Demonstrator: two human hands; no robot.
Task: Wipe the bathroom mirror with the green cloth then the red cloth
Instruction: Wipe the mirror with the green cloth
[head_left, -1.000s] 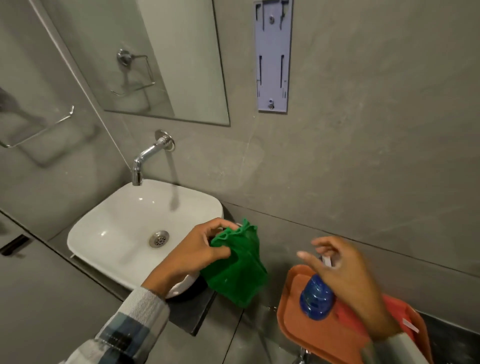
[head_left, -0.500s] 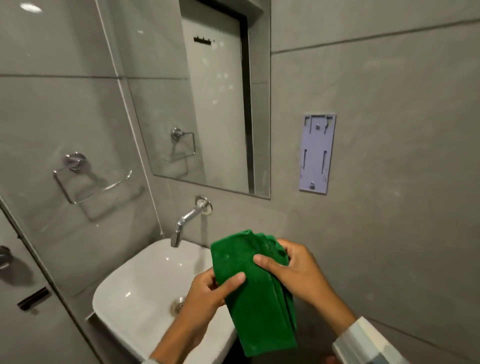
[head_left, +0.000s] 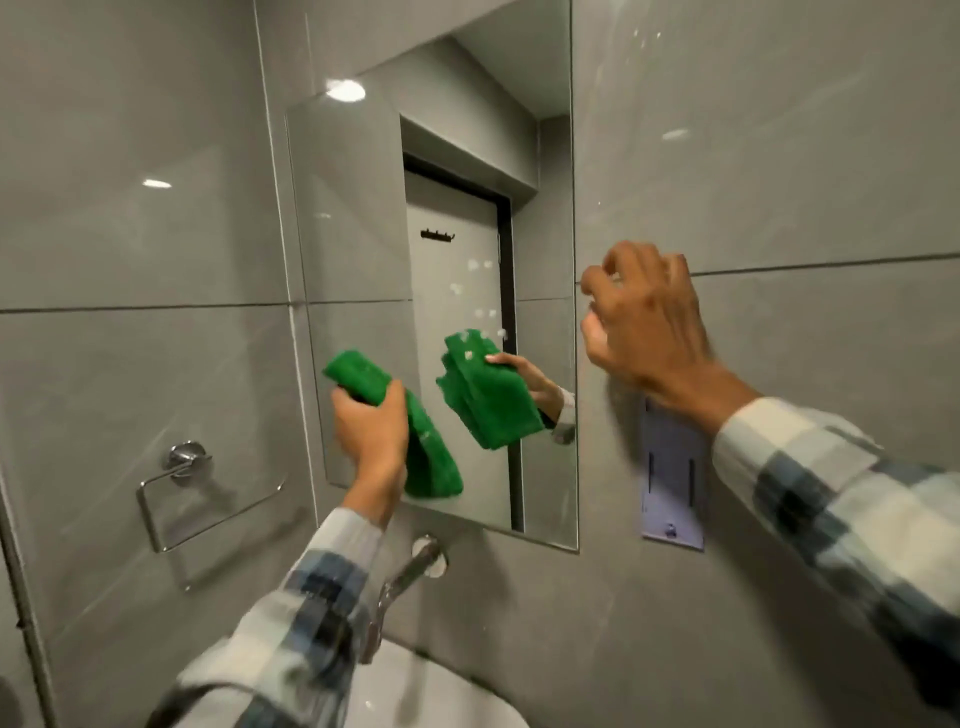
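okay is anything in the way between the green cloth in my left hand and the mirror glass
Nothing visible is. The left hand holds the folded green terry cloth up in front of the lower part of the frameless rectangular wall mirror. The right hand is off to the mirror's right, empty.

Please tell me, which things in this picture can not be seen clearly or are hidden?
- Red cloth: not in the head view at all.
- Basin: cut off by the bottom edge, and blurred.
- Green cloth: the left hand covers its middle; whether it touches the mirror cannot be told.
- Wall bracket: its top is hidden by the right hand.
- Tap: blurred, spout behind the left sleeve.
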